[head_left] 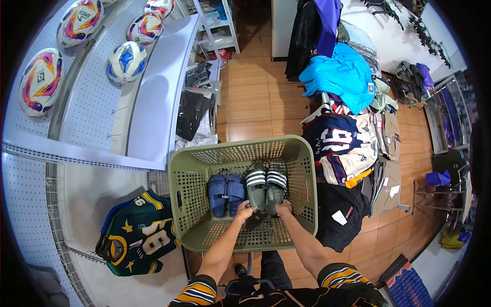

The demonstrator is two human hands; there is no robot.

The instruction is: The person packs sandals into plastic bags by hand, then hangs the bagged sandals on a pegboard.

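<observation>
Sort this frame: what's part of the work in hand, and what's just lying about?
In hand: left hand and right hand, each gripping the green striped slides; blue slides beside them; olive basket holding both pairs.
Lying about: footballs upper left; green jersey lower left; navy jersey and blue shirt at right.

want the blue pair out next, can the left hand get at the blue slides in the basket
Probably yes: the blue slides lie uncovered right beside the left hand, though it is on the green striped slides now.
</observation>
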